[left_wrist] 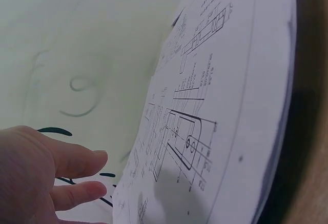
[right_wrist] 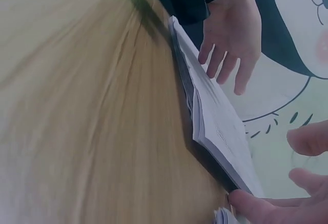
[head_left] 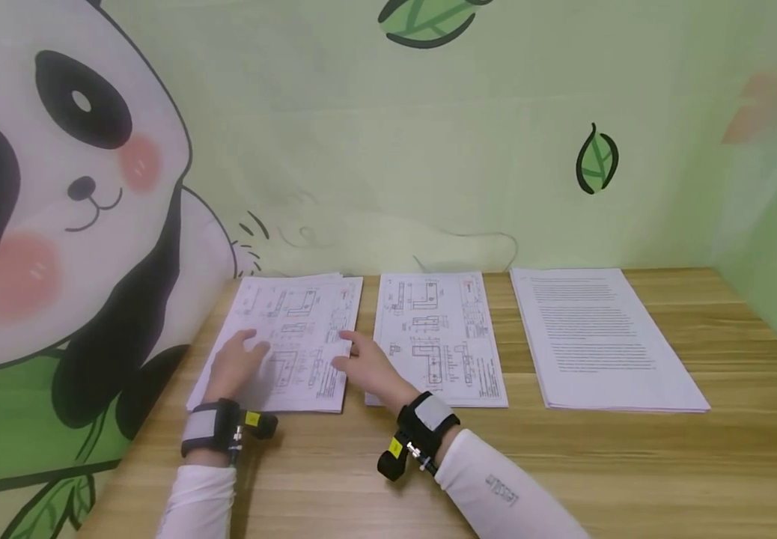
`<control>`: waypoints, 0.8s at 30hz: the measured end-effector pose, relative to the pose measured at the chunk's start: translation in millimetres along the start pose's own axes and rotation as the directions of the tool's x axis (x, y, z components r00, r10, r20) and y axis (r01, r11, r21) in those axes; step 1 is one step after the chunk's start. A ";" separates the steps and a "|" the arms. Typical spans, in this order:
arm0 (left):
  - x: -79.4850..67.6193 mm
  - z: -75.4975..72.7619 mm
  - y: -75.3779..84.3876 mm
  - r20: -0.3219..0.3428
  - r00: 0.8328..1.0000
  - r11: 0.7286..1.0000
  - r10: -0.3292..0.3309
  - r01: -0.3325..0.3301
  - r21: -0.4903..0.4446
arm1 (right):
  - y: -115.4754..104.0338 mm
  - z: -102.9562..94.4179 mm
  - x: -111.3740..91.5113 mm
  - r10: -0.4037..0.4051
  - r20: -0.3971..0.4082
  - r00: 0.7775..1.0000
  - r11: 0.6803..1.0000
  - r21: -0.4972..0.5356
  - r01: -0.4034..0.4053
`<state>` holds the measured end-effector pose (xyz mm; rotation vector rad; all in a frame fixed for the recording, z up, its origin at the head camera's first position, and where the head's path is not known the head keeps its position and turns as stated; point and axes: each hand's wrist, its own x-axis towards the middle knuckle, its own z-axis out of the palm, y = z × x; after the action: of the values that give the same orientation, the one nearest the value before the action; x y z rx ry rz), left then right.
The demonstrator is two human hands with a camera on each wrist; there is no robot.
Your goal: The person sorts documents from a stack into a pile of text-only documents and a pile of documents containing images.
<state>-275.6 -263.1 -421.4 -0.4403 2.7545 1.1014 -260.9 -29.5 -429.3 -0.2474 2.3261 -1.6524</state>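
A stack of printed drawing sheets point(head_left: 308, 314) lies at the left of the table. Above its left part hovers my left hand point(head_left: 236, 365), fingers loosely spread and holding nothing. In the left wrist view that hand point(left_wrist: 31, 178) appears beside the printed top sheet point(left_wrist: 225, 131). My right hand point(head_left: 373, 368) reaches to the stack's right edge, thumb and forefinger apart. The right wrist view has a lower finger point(right_wrist: 251, 203) close to the stack's corner; whether it touches cannot be told. A second stack of drawings point(head_left: 456, 322) lies just right of this hand, partly behind it.
A stack of text pages point(head_left: 590, 322) lies at the right of the wooden table point(head_left: 564, 479). Behind the table stands a pale green wall covering point(head_left: 388, 150) with a panda picture point(head_left: 112, 172) at the left. Both wrists carry strapped cameras point(head_left: 395, 457).
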 end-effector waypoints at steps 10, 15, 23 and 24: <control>-1.6 -2.1 1.6 0.010 1.000 1.000 -0.015 0.015 0.003 | 6.8 6.7 11.0 0.128 -0.070 0.989 0.960 0.257 -0.106; -2.6 -3.3 1.5 -0.007 1.000 1.000 -0.012 0.012 0.015 | 10.6 8.3 15.1 0.166 -0.099 0.981 0.932 0.340 -0.123; -1.8 -1.2 1.1 0.044 0.999 0.998 0.021 -0.024 0.054 | 6.3 12.7 14.2 0.183 -0.153 0.971 0.943 0.306 -0.130; -1.9 -0.6 1.2 0.046 0.999 0.998 0.024 -0.026 0.054 | 4.9 13.6 13.6 0.180 -0.163 0.970 0.941 0.315 -0.122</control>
<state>-274.2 -262.2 -419.7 -0.3706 2.7505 1.0254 -269.3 -44.1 -439.8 0.1568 2.1108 -1.9944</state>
